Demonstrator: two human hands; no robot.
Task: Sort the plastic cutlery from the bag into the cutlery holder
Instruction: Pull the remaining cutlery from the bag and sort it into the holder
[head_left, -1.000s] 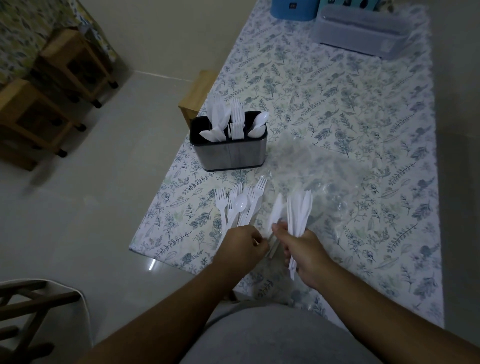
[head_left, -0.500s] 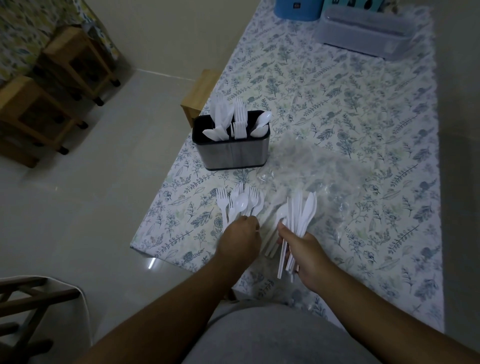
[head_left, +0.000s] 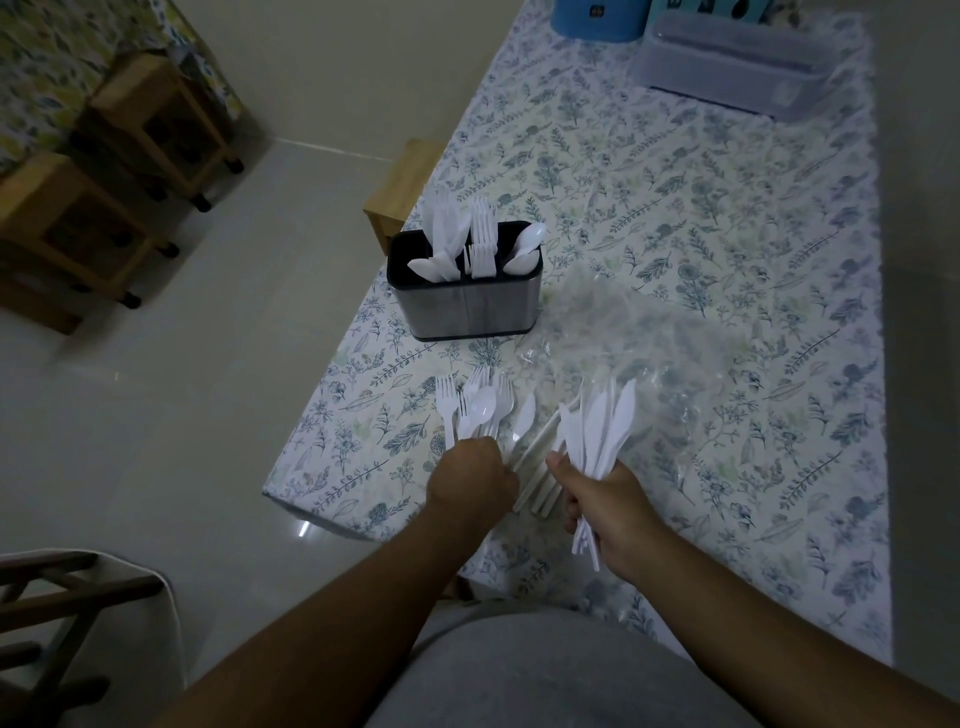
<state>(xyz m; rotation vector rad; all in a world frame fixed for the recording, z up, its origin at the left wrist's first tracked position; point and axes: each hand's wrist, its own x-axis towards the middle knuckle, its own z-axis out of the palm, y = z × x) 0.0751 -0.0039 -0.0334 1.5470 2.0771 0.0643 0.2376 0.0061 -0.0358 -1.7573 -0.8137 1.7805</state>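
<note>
Both forearms reach forward over the counter's (head_left: 675, 218) near edge. The right hand (head_left: 605, 496) clasps a bundle of knives (head_left: 602, 421), blades fanned upward beyond its curled fingers. The left hand (head_left: 472, 480), knuckles up, closes on the handles of forks (head_left: 480, 402) lying flat. The holder (head_left: 467, 304) stands farther back, the bag (head_left: 649, 338) beside it.

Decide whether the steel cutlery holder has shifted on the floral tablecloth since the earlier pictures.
No. The steel cutlery holder stands by the same table edge; only the camera moved.
</note>
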